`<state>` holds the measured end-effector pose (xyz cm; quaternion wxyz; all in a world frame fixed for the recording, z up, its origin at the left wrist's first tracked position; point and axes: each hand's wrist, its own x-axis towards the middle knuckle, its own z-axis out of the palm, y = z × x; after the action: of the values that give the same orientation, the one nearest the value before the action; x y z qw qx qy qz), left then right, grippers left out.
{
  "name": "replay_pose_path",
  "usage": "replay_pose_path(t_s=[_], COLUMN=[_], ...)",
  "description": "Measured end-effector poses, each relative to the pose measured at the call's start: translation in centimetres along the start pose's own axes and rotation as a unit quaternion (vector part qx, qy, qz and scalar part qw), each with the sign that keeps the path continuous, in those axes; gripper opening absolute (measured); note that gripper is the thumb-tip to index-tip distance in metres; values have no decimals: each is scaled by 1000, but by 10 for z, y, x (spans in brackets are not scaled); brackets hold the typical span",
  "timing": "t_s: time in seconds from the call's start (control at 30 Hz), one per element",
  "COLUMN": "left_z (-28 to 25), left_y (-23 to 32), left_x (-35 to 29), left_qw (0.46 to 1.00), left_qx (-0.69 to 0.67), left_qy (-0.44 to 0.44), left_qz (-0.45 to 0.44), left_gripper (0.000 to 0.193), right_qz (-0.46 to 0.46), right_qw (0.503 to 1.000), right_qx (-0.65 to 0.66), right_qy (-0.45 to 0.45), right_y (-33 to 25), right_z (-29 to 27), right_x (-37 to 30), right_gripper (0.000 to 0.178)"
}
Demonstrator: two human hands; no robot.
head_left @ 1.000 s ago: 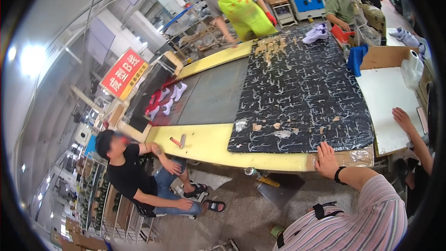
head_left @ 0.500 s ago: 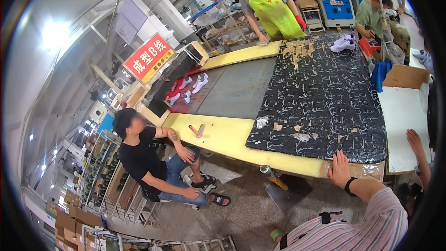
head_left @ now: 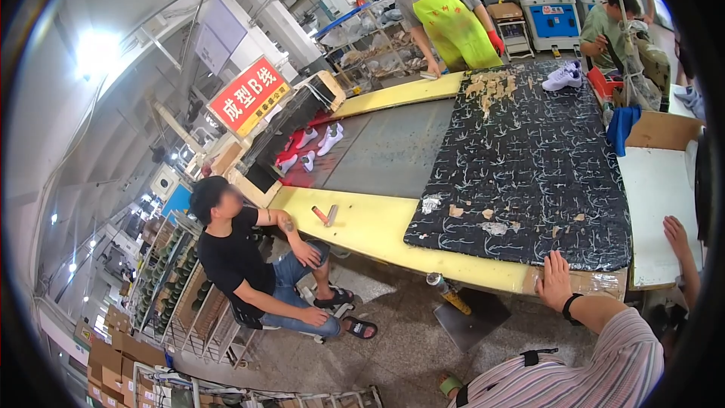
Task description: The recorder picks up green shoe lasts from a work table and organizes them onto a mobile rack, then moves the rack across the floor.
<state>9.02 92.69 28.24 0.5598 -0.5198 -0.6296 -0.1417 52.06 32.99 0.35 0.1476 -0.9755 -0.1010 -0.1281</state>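
My right hand point(head_left: 555, 282) rests palm down on the table's near right corner, with its fingers stretched out over the edge of a black patterned mat point(head_left: 521, 174). Nothing is held in it. A dark band circles that wrist, and my striped sleeve comes in from the lower right. Under the hand runs a brown-taped strip point(head_left: 593, 281), which continues a yellow padded border point(head_left: 355, 223). My left hand does not show. At the mat's far edge stands a pair of white shoes point(head_left: 563, 75).
More white shoes point(head_left: 330, 138) stand on the conveyor point(head_left: 393, 143). A roller point(head_left: 326, 215) lies on the yellow border. A seated person point(head_left: 234, 257) is at left, an aproned person point(head_left: 453, 19) opposite. Another person's hand point(head_left: 676, 238) rests on a white surface at right.
The view has shifted slightly, so the scene sits a little to the right. My right hand stays on the table corner.
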Motion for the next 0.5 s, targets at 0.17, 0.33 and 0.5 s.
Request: replay_pose_path(t_s=[0.17, 0.33, 0.5], left_z=[7, -2, 35], left_y=[-6, -3, -10], left_x=[-6, -4, -15], left_qw=[1000, 1000, 999], left_qx=[24, -6, -32], left_qy=[-1, 27, 9], left_qz=[3, -7, -17], left_gripper=[32, 25, 41], right_qz=[-6, 14, -5], right_qw=[1000, 1000, 1000], right_qx=[-4, -1, 0], right_qy=[-6, 5, 31], right_y=[-6, -1, 0], right_z=[4, 2, -1], right_x=[0, -2, -4], right_gripper=[60, 60, 58])
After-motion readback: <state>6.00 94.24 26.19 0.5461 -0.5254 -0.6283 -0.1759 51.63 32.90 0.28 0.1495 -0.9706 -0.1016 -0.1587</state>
